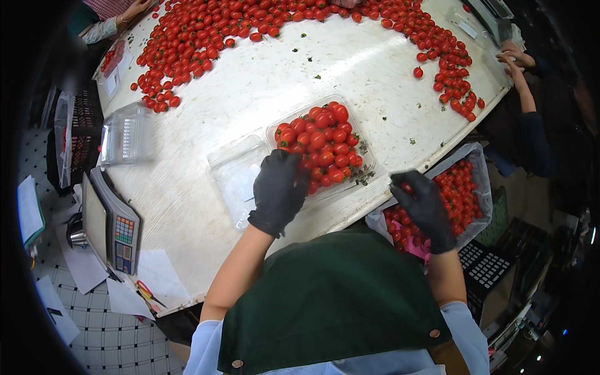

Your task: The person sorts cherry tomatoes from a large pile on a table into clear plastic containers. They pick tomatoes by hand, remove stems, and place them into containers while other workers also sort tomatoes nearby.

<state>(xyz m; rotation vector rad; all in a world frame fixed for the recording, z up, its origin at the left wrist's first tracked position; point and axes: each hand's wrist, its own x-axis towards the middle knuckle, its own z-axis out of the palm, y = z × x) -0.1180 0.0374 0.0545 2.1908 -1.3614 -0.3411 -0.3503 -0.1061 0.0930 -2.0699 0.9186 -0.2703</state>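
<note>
A clear plastic punnet (372, 164) heaped with red cherry tomatoes (322, 142) stands on the white table, its clear lid (232, 180) folded out flat on the left. My left hand (279, 187), in a black glove, is curled at the near left side of the heap; its fingertips are hidden, so what they hold cannot be made out. Past the table's right edge, my right hand (426, 209), also gloved in black, is above a lined crate (481, 187) of cherry tomatoes. A red cherry tomato (407, 187) shows between its bent fingers.
Loose tomatoes (206, 31) spread across the far side. Stacked empty punnets (125, 134), a scale (115, 231) and scissors (149, 292) are at the left. Green stem bits (364, 177) lie near the punnet. Other people's hands (515, 62) show at the far right and far left.
</note>
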